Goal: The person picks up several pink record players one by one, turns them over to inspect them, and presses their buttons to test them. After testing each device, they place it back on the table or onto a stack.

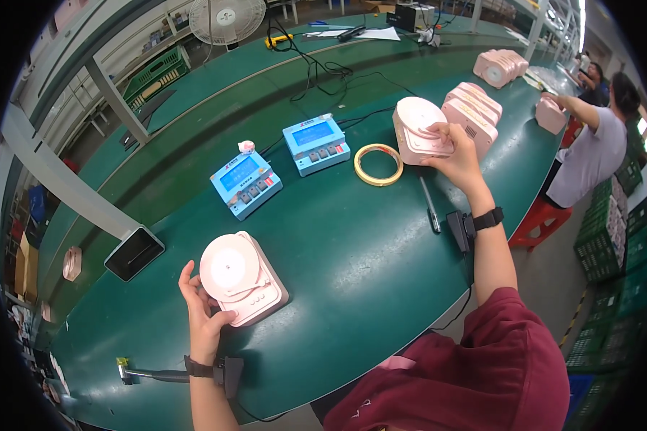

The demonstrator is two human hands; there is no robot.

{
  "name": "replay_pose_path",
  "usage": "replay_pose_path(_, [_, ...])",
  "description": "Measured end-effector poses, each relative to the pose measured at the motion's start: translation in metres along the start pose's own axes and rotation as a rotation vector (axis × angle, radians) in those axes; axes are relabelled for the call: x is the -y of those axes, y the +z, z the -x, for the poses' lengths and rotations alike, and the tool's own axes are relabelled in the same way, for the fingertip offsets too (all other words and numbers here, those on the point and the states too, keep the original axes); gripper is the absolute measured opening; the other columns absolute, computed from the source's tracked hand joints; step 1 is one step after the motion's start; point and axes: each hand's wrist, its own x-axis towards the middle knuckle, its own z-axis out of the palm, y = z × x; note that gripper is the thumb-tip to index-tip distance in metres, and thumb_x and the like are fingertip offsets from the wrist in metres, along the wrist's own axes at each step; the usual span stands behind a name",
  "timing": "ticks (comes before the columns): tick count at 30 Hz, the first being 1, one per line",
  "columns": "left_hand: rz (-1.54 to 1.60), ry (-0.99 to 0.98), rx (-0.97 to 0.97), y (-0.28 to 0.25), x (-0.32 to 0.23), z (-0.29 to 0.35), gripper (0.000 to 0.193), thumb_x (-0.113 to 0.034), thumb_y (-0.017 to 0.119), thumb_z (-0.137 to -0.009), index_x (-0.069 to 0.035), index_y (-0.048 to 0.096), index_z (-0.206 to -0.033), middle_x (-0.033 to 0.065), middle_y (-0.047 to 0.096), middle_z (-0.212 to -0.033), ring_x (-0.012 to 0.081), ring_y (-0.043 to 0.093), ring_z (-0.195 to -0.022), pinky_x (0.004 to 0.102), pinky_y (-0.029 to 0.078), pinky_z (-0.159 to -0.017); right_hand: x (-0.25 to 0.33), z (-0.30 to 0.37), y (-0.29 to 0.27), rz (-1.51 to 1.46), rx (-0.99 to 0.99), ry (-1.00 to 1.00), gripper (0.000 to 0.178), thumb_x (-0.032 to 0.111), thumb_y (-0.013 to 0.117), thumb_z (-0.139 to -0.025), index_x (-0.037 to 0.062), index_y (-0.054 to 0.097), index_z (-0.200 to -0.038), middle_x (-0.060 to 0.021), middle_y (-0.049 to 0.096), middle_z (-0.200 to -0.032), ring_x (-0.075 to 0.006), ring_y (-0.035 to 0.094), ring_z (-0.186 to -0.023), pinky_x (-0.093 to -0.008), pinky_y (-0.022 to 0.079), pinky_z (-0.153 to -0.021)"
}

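From my end, key relation: near pink unit [269,298] sits flat on green table [338,266], about 2 o'clock from the middle of left hand [205,316], long axis running 11 to 5. Left hand is clearly the closer one. Its fingers are parted along the 9 o'clock side, thumb on the 7 o'clock corner; I can't tell if they're clamped.

Right hand [459,156] has thumb and fingers clamped on far pink unit [407,147], at its 5 o'clock end. Far unit is roughly 2 o'clock from near one, tape roll [361,166] between them, pen [430,205] at 6 o'clock of far unit, row of similar units [474,118] just beside it at 3.

Two blue meters, one [246,183] at 12 o'clock of near unit, other [315,146] at 1. Dark-screened device [134,253] toward 9 to 10.

Room: fan [226,16] at 11 to 12, co-worker [589,154] on red stool [543,224] at 2 to 3, green crates [600,241] at 3
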Motion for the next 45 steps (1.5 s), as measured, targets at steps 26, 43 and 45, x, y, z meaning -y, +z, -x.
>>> replay_pose_path(26, [-0.004,0.005,-0.005,-0.001,0.002,0.000,0.105,-0.009,0.067,-0.052,-0.010,0.017,-0.145,0.0120,0.038,-0.123,0.0228,0.051,-0.107,0.0306,0.045,-0.087,-0.020,-0.005,0.005,-0.549,-0.096,0.109,0.051,-0.011,0.078,-0.064,0.0096,0.039,-0.090,-0.0111,0.057,-0.112,-0.0190,0.056,-0.108,-0.0325,0.046,-0.097])
replay_pose_path(43, [-0.035,0.144,-0.056,0.006,0.022,-0.002,0.087,-0.021,0.058,-0.063,-0.002,0.028,-0.142,0.0133,0.039,-0.133,0.0264,0.041,-0.126,0.0356,0.029,-0.109,-0.037,-0.005,-0.009,-0.815,-0.502,0.566,0.035,0.009,0.073,-0.078,0.0035,0.053,-0.106,-0.0075,0.062,-0.105,-0.0206,0.062,-0.097,-0.0309,0.050,-0.082])
replay_pose_path(45, [-0.054,0.143,-0.055,0.005,0.023,-0.003,0.086,-0.022,0.058,-0.063,-0.002,0.029,-0.141,0.0134,0.038,-0.134,0.0263,0.041,-0.126,0.0355,0.029,-0.109,-0.042,-0.006,-0.004,-0.722,-0.589,0.456,0.043,0.016,0.074,-0.078,0.0009,0.051,-0.110,-0.0094,0.062,-0.105,-0.0245,0.062,-0.097,-0.0344,0.050,-0.082])
